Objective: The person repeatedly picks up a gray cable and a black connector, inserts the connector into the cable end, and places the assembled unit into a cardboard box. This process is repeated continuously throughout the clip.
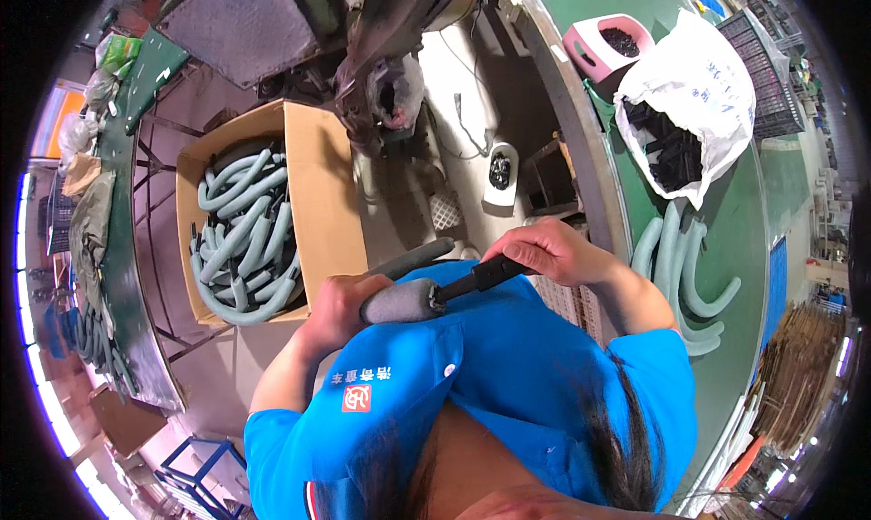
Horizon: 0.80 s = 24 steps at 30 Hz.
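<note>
In front of my chest, my left hand (343,307) is wrapped round a grey foam-covered tube (399,304). A second length of grey foam (413,259) extends beyond that hand; whether it belongs to the same piece is hidden. My right hand (558,252) grips a black plastic end piece (497,272) between thumb and fingers. This piece lines up with a dark rod sticking out of the foam's end and appears to meet it. To the left, an open cardboard box (322,193) holds several curved grey-green foam-covered tubes (240,234).
On the green table (726,239) at right lie several foam-covered tubes (676,266). Behind them are a white sack (703,75) of black plastic pieces, a pink container (594,48) and a dark crate (758,84). A machine (381,48) stands ahead; a white container (501,180) sits below.
</note>
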Tool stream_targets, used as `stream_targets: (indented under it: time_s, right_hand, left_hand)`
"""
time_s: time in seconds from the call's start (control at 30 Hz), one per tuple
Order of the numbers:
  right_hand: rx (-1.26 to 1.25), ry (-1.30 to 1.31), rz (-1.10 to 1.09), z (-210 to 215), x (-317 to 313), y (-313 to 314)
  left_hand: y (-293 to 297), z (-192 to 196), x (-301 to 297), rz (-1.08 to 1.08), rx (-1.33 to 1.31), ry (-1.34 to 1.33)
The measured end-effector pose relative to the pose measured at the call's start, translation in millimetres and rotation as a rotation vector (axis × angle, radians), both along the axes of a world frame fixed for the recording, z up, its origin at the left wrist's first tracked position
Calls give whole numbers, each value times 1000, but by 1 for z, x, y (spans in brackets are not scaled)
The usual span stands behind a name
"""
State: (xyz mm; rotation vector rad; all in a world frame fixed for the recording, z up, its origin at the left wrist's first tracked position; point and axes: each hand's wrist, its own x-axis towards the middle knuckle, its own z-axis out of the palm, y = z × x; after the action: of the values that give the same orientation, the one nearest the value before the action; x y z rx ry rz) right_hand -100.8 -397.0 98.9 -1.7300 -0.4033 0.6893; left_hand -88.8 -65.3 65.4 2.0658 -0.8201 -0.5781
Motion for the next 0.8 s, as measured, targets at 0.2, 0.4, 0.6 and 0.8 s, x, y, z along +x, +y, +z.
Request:
stream_targets:
  time_s: [0.2,0.4,0.6,0.8]
  right_hand:
    - [6,-169,-26,-22,15,42]
    - [66,-151,-164,-36,36,76]
    - [-20,-84,-417,-80,82,105]
    - [-1,120,-336,-83,142,111]
  left_hand:
    - [17,-16,0,123,-4,25]
    - [46,-51,23,176,-9,-235]
    - [57,-82,52,273,46,-372]
    - [53,-67,77,417,84,-235]
